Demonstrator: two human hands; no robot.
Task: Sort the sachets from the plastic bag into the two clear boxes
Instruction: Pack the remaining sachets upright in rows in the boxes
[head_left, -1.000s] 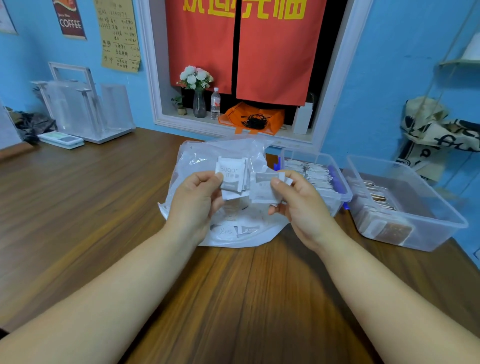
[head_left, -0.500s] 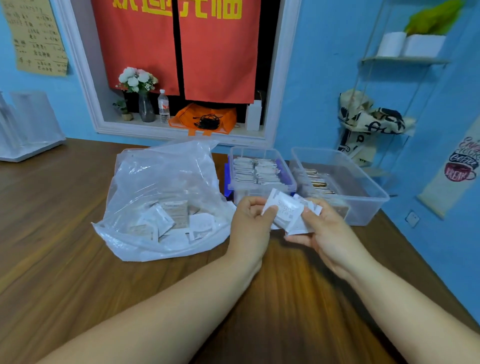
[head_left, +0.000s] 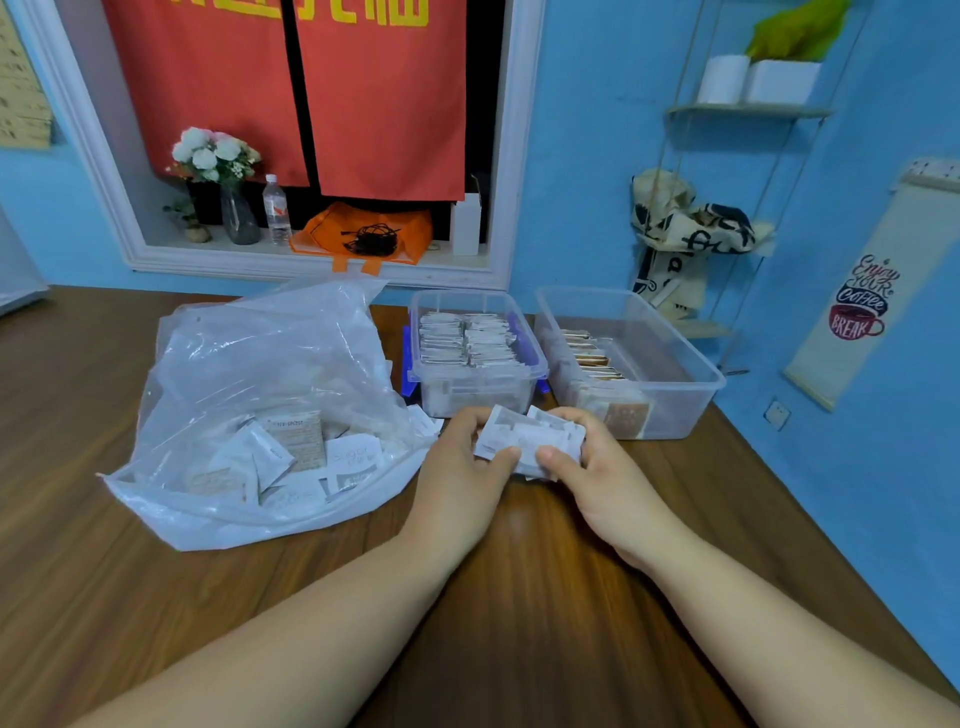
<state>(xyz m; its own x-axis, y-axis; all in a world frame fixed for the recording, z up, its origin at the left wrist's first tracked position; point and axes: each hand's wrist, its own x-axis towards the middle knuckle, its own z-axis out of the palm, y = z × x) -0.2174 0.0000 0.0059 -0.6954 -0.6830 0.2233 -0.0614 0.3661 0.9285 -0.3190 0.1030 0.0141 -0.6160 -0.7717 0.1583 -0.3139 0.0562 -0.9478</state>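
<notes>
— Brown table (head_left: 519, 613) up close: left hand (head_left: 462, 467) and right hand (head_left: 597, 467) together pinch one stack of white sachets (head_left: 524, 436).
— They could fan apart and drop short of the left box (head_left: 478, 384), beside the bag (head_left: 260, 364), or land in the right box (head_left: 675, 395).

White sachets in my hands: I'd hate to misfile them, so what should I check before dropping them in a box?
1. Grip: ok, left hand and right hand both pinch the white sachets.
2. All one kind: cannot tell, only the top ones show.
3. Matching box: ok, the blue-clipped box holds white sachets; the larger box holds brown ones.
4. Box open: ok, no lid on it.
5. Room left: cannot tell, its rows stand near the rim.
</notes>
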